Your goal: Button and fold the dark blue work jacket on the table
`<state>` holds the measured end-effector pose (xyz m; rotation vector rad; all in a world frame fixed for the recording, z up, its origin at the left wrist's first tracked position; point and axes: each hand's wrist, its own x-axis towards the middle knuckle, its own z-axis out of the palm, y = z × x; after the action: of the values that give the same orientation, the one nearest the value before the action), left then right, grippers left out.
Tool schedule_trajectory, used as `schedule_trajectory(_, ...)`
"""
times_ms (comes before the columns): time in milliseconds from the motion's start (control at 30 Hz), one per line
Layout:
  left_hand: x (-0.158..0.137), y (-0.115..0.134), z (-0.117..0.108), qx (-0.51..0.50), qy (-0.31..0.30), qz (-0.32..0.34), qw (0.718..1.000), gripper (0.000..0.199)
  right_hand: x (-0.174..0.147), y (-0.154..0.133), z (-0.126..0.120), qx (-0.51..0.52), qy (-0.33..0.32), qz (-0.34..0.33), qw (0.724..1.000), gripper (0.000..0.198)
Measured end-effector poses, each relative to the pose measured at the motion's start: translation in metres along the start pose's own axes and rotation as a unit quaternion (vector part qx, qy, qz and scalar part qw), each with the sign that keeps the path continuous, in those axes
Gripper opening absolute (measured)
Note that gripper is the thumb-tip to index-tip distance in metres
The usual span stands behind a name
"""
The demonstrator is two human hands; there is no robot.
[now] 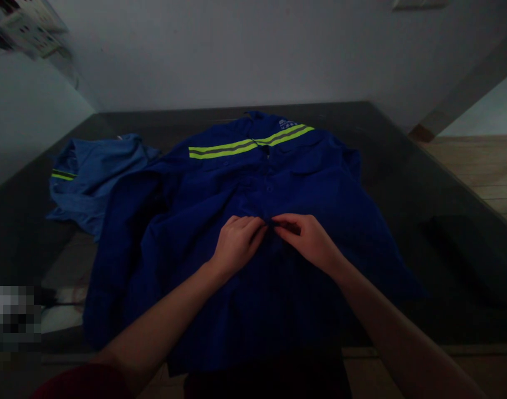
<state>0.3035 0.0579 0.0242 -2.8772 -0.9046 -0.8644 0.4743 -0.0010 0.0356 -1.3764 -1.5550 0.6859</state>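
A dark blue work shirt with yellow-green reflective stripes across the chest lies front up, its collar toward the wall. At the middle of its front placket, my left hand pinches the cloth between thumb and fingers. Close beside it, my right hand also pinches the placket, thumb and forefinger nearly meeting the left fingertips. Whatever button or buttonhole lies between the fingertips is hidden. Higher up the placket, a button shows above my hands.
A lighter blue garment with a yellow-green stripe lies crumpled at the left. A black object rests on the dark table at the right. A pale wall stands behind the table, with sockets at the upper left.
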Motion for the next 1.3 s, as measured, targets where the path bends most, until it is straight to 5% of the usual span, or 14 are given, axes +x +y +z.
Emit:
schedule_trajectory(433,0.000,0.000,0.001,-0.024,-0.003,-0.001,1.000,0.018,0.001,-0.001,-0.008,0.083,-0.056,0.023,0.995,0.023)
schedule_trajectory(733,0.001,0.001,0.000,-0.058,-0.018,0.026,0.998,0.018,0.001,0.000,-0.003,-0.023,0.058,-0.064,0.996,0.006)
schedule_trajectory(1067,0.000,0.003,0.000,-0.071,-0.087,0.024,0.993,0.022,0.002,0.008,-0.001,-0.108,0.052,-0.101,0.988,0.007)
schedule_trajectory(1300,0.003,0.007,0.000,-0.140,-0.088,-0.069,0.984,0.023,-0.006,0.007,0.011,-0.206,0.052,-0.122,0.969,0.011)
